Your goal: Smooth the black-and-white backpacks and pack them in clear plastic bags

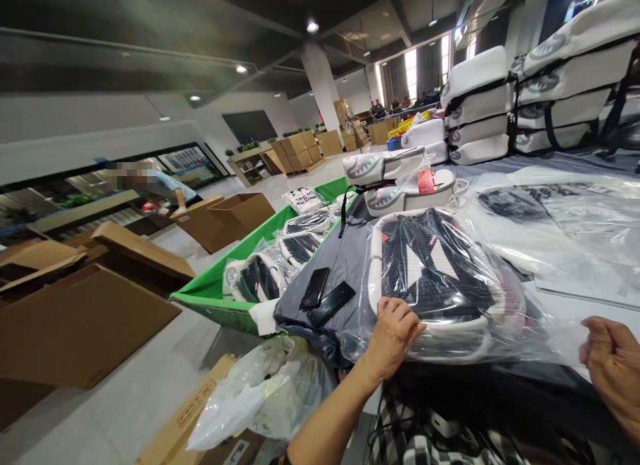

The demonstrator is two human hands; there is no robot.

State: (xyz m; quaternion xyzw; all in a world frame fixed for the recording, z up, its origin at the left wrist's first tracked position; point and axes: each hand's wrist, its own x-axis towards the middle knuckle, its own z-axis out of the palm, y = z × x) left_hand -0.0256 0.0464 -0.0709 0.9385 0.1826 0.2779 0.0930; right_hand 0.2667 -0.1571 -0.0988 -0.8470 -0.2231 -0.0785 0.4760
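Note:
A white and black backpack [425,265] lies flat inside a clear plastic bag [530,331] at the table's near edge. My left hand [395,335] is closed on the bag's near side, by the backpack's lower left corner. At the right, my right hand [613,365] pinches the loose end of the same bag, which stretches out from the backpack. Two dark phones, one [315,288] behind the other [331,303], rest on the grey cloth to the left of the backpack.
A green bin [210,288] of bagged backpacks stands left of the table. White shark-face bags [477,105] are stacked at the back right. Open cartons [90,318] fill the left floor, where a person [173,188] bends over. White plastic sacks [265,385] sit below the table.

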